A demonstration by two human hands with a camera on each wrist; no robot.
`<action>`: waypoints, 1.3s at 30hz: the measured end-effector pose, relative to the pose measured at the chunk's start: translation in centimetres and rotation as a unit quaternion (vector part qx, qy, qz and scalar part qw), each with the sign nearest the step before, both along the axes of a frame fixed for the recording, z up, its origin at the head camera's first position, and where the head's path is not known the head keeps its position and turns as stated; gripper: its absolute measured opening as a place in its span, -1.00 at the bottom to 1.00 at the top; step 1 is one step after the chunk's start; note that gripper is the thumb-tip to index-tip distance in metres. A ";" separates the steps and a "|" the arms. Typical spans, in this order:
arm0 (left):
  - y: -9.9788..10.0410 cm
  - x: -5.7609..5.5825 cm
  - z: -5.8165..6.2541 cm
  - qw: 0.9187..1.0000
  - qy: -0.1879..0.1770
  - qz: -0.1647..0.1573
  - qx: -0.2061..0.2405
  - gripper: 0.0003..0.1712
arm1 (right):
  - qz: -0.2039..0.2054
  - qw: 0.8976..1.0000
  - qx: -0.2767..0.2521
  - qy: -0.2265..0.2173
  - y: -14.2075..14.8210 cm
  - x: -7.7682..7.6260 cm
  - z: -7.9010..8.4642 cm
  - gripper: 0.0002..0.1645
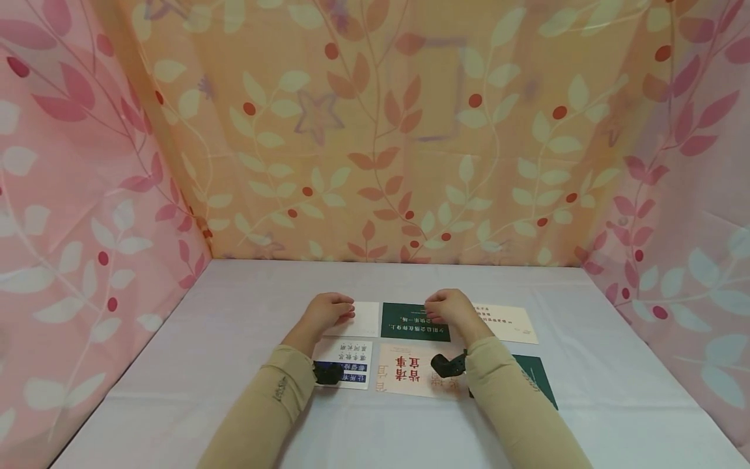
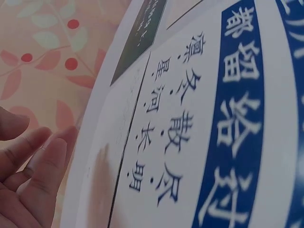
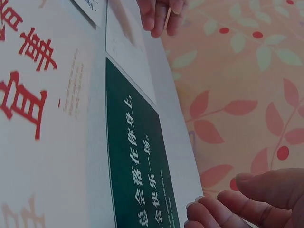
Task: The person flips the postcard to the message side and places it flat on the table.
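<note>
Six-card layout aside, several printed cards lie flat in two rows. My left hand [image 1: 329, 314] hovers over the white card [image 1: 366, 319] at the back left, fingers loosely bent and holding nothing. Over the right edge of a dark green card [image 1: 410, 323] is my right hand [image 1: 451, 310], its relaxed fingers likewise holding nothing. A cream card [image 1: 511, 324] sits partly behind that hand. In front lie a white card with blue bands [image 2: 190, 118], a peach card with red characters [image 3: 71, 156], and another green card [image 1: 536, 374] partly hidden by the right sleeve.
The cards rest on a white-covered table [image 1: 176, 391]. Patterned cloth walls stand at the back [image 1: 375, 143], left [image 1: 76, 169] and right [image 1: 691, 195]. A black wrist camera [image 1: 448, 365] on the right arm overlaps the peach card in the head view.
</note>
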State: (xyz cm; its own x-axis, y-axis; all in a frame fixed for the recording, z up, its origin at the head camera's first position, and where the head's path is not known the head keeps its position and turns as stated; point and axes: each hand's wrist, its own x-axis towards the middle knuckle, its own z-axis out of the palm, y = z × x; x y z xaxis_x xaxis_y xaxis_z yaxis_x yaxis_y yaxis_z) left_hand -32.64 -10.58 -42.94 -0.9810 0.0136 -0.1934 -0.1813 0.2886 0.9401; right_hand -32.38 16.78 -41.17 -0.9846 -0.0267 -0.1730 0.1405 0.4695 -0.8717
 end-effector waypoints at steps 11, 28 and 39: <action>1.8 -0.1 -0.1 1.000 -0.022 -0.014 -0.013 -0.71 | -0.015 1.000 0.009 -0.009 1.9 0.0 0.1 -0.69; 3.8 -0.1 -0.9 0.998 -0.008 -0.053 -0.019 -0.72 | -0.030 0.998 -0.005 -0.047 4.3 0.5 0.1 -0.68; 4.3 -0.3 -1.3 0.998 -0.016 -0.057 -0.017 -0.75 | -0.036 0.997 -0.024 -0.071 4.3 0.7 -0.4 -0.67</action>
